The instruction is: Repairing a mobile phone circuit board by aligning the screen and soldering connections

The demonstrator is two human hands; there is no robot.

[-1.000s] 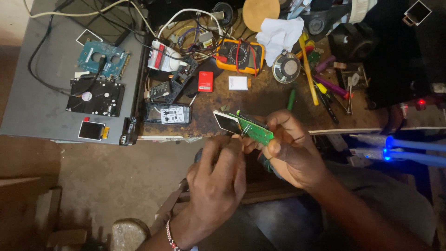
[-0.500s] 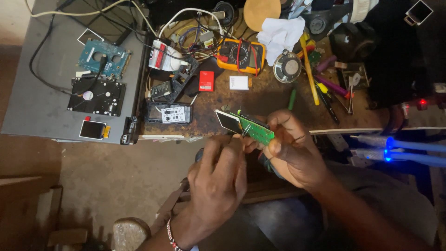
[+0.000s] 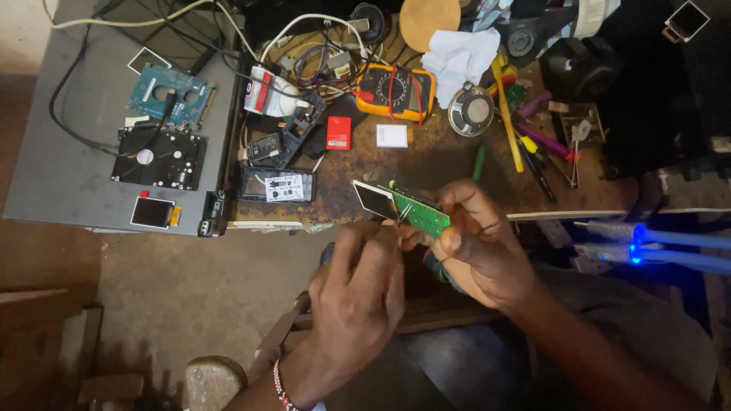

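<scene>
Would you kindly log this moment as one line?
right hand: holds green circuit board | left hand: fingertips at board, tool unclear | workbench: cluttered, yellow multimeter

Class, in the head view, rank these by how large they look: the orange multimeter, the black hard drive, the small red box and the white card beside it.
1. black hard drive
2. orange multimeter
3. small red box and white card: they look about alike, so no firm order.

Both hands [image 3: 358,293] [image 3: 476,247] raised together, fingers pinched.
</scene>
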